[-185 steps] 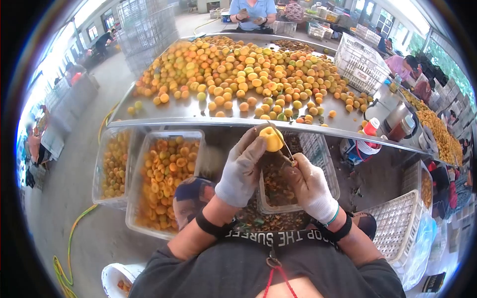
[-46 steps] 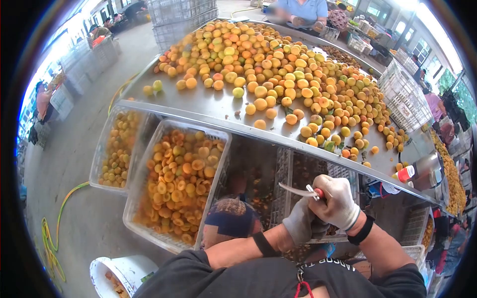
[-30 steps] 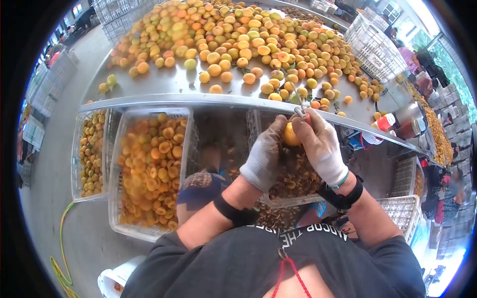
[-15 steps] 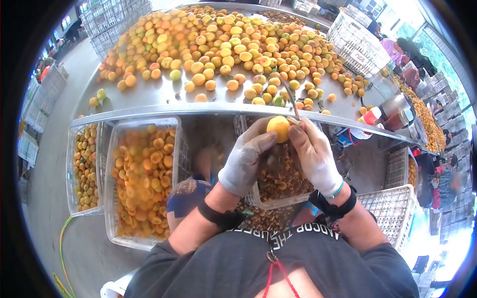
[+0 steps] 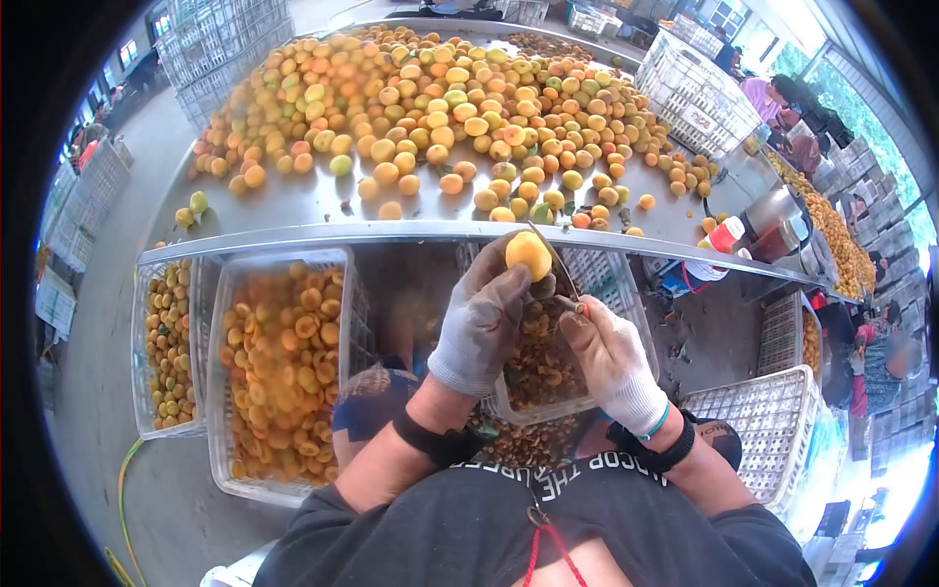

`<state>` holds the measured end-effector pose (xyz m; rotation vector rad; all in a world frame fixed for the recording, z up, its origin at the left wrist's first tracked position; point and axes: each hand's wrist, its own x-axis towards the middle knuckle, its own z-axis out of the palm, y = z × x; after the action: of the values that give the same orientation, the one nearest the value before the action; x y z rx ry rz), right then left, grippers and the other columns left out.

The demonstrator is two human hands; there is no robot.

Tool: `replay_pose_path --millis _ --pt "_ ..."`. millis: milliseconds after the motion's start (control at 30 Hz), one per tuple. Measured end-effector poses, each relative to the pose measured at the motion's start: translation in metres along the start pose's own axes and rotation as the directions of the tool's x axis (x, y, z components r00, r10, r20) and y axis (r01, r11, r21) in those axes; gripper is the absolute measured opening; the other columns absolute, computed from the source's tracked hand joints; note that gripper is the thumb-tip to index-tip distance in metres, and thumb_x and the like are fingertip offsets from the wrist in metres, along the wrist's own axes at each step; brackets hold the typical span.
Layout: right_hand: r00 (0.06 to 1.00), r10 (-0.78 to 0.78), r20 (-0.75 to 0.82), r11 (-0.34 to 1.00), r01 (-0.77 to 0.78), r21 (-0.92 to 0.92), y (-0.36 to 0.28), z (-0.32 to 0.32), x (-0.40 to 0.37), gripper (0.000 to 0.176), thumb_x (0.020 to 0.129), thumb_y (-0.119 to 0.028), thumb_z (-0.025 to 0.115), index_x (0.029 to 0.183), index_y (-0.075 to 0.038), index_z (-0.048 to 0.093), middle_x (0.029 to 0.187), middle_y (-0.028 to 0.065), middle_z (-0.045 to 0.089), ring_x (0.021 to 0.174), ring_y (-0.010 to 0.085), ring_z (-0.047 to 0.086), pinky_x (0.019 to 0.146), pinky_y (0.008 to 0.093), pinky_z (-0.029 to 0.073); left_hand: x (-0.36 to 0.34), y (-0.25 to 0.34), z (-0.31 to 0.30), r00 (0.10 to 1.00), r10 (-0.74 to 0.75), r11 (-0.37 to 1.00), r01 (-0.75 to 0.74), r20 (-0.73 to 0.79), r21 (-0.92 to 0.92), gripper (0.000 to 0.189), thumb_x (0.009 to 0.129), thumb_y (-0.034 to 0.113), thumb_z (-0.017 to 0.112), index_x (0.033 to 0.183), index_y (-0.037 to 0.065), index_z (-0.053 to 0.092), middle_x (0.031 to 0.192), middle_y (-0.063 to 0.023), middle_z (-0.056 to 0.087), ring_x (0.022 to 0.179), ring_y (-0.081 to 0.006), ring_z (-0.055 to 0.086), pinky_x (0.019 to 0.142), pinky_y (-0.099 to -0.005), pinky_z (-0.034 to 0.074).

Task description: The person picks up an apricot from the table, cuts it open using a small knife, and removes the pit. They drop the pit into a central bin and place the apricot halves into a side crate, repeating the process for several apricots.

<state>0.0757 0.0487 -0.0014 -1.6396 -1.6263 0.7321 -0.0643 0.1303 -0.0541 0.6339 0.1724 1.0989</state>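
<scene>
My left hand [image 5: 481, 318], in a stained white glove, is closed around a yellow apricot [image 5: 528, 254]. A thin knife [image 5: 558, 256] is gripped in my gloved right hand [image 5: 611, 352], its blade slanting up and left close beside the apricot. Both hands are just below the metal table's front edge. Beneath them stands a crate [image 5: 543, 411] with brownish scraps in it. Past the edge, a big heap of whole apricots [image 5: 411, 98] covers much of the metal table [image 5: 293, 201].
To my left, one crate [image 5: 227, 470] holds opened apricot halves and a narrower crate [image 5: 201, 428] holds small whole fruit. A white crate [image 5: 763, 421] stands at my right. On the table's right are another crate [image 5: 696, 93] and a red-and-white container [image 5: 724, 235]. People [image 5: 773, 98] are farther right.
My right hand has moved down and slightly right, so the blade now shows beside the apricot. My left hand with the apricot has shifted slightly left.
</scene>
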Motion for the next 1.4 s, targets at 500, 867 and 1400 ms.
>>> replay_pose_path --millis 500,867,1400 --pt "1.0 -0.025 0.003 0.999 0.025 0.043 0.032 0.026 0.003 0.009 0.094 0.0 0.048 0.1 0.004 0.053 0.074 0.0218 0.059 0.07 0.0374 0.061 0.063 0.0388 0.048 -0.004 -0.003 -0.001 0.995 0.064 0.954 -0.037 -0.083 0.298 0.04 0.094 0.021 0.054 0.127 -0.002 0.051 0.103 -0.0101 0.062 0.096 -0.0175 0.061 0.089 -0.0305 0.048" --pt "0.99 -0.079 -0.12 0.985 0.059 -0.164 0.035 0.042 0.004 0.013 0.096 -0.003 0.048 0.107 0.003 0.052 0.07 0.0217 0.059 0.066 0.0387 0.064 0.057 0.0376 0.048 -0.001 -0.03 -0.017 0.966 -0.234 0.97 0.225 -0.106 -0.088 0.061 0.091 0.06 0.055 0.113 0.002 0.059 0.098 -0.0101 0.064 0.094 -0.0195 0.062 0.088 -0.032 0.049" --pt "0.997 -0.042 -0.071 0.993 0.034 -0.115 0.039 0.037 0.011 0.012 0.095 -0.008 0.052 0.099 0.003 0.054 0.076 0.0252 0.062 0.073 0.0413 0.065 0.062 0.0421 0.05 0.005 -0.025 -0.021 0.962 -0.113 0.99 0.088 -0.25 -0.107 0.029 0.102 0.027 0.051 0.113 0.003 0.061 0.103 -0.0052 0.065 0.094 -0.0129 0.061 0.085 -0.0275 0.049"
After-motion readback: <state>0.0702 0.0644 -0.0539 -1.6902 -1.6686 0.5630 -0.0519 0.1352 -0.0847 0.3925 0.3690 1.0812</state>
